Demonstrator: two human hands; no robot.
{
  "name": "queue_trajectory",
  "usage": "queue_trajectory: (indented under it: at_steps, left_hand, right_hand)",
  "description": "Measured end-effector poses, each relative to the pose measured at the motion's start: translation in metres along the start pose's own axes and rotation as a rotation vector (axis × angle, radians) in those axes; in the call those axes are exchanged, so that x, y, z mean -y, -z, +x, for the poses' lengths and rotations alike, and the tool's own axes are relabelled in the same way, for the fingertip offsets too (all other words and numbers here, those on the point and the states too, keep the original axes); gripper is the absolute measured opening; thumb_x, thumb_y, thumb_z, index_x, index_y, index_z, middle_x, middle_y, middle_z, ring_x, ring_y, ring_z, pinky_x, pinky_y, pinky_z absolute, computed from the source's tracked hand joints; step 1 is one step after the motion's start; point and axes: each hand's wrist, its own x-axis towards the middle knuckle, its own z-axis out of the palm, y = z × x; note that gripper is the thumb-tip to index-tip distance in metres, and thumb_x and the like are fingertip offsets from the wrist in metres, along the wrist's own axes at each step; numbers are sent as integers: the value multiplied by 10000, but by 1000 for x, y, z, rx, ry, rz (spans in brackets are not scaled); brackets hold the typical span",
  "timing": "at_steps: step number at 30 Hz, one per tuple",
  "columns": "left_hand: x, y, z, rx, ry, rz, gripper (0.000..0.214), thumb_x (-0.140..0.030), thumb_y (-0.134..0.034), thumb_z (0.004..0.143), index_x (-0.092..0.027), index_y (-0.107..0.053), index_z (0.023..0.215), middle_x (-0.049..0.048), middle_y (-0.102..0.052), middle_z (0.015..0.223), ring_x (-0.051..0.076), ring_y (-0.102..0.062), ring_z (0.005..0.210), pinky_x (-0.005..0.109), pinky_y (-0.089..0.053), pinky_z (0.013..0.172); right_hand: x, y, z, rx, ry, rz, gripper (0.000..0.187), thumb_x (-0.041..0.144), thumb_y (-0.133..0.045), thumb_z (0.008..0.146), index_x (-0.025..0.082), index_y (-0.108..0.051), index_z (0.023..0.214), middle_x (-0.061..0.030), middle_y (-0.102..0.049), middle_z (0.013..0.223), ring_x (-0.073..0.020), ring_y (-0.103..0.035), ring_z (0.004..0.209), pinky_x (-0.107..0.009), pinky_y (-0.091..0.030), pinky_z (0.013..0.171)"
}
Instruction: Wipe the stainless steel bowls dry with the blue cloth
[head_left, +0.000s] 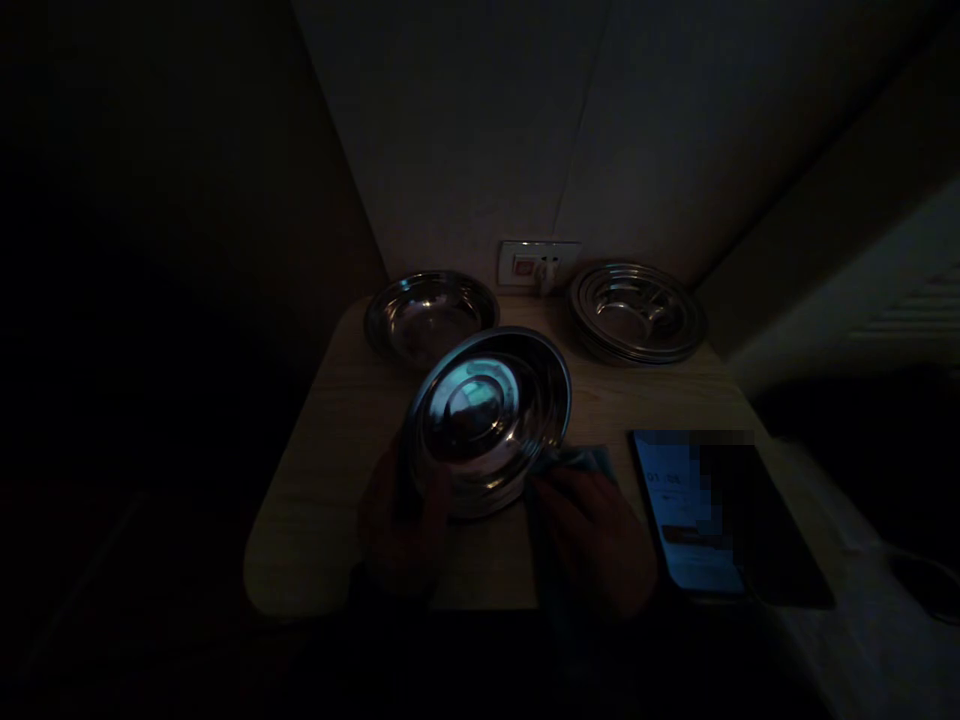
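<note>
Dim surface (315, 500): over its middle, the left hand (397, 530) clamped its grip on a tilted bowl (480, 425), apparently steadying it against the cloth (594, 459) clenched in the right hand (596, 535). Other bowls (637, 312) sat behind, perhaps for working room.

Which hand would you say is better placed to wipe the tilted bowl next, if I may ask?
Probably the right hand: it holds the cloth close to the lower right rim of the tilted bowl, while the left hand is occupied gripping that bowl.
</note>
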Motion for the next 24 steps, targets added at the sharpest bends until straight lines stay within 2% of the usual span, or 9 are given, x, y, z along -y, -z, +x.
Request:
queue_trajectory:
  at_steps: [4, 9, 15, 19, 21, 24]
  left_hand:
    - [0, -2, -2, 62, -33, 36, 463, -298, -594, 755, -175, -522, 1195, 89, -641, 1094, 215, -601, 1012, 300, -502, 828]
    - [-3, -6, -3, 63, -37, 50, 583, -287, -621, 731, -163, -440, 1271, 119, -593, 1173, 229, -570, 1070, 325, -487, 872]
    - [-11, -9, 0, 170, 162, -27, 622, -297, -635, 710, -161, -421, 1278, 124, -555, 1236, 229, -529, 1134, 332, -458, 926]
    - [-13, -12, -1, 252, 226, -12, 582, -300, -634, 707, -159, -453, 1242, 123, -573, 1190, 236, -531, 1121, 353, -441, 939]
    - [-11, -12, -2, 225, 236, 22, 517, -306, -607, 732, -155, -480, 1209, 122, -598, 1118, 240, -550, 1080, 358, -454, 908]
    - [-6, -11, -3, 127, 174, 42, 457, -304, -556, 780, -161, -478, 1206, 112, -600, 1067, 222, -570, 1016, 331, -476, 840]
  right_hand:
    - [0, -2, 1, 25, -12, -6, 288, 131, -477, 836, 154, -636, 1075, -111, -631, 989, -236, -512, 889, -375, -482, 746]
    - [1, -3, 2, 72, -29, -3, 291, 129, -509, 819, 156, -635, 1080, -102, -634, 994, -237, -505, 891, -375, -478, 754]
    - [1, -5, 2, 71, -34, -5, 307, 111, -523, 801, 155, -633, 1084, -101, -632, 992, -233, -506, 888, -363, -477, 753]
    - [3, -5, 3, 72, -39, -12, 328, 106, -543, 783, 160, -628, 1095, -98, -633, 998, -239, -510, 885, -365, -478, 745]
    - [5, -5, 4, 68, -37, -12, 325, 112, -543, 786, 167, -629, 1094, -91, -634, 1003, -233, -512, 881, -359, -478, 753]
    - [8, -5, 6, 77, -15, -7, 316, 119, -533, 793, 169, -629, 1089, -88, -635, 1006, -227, -517, 870, -354, -483, 751]
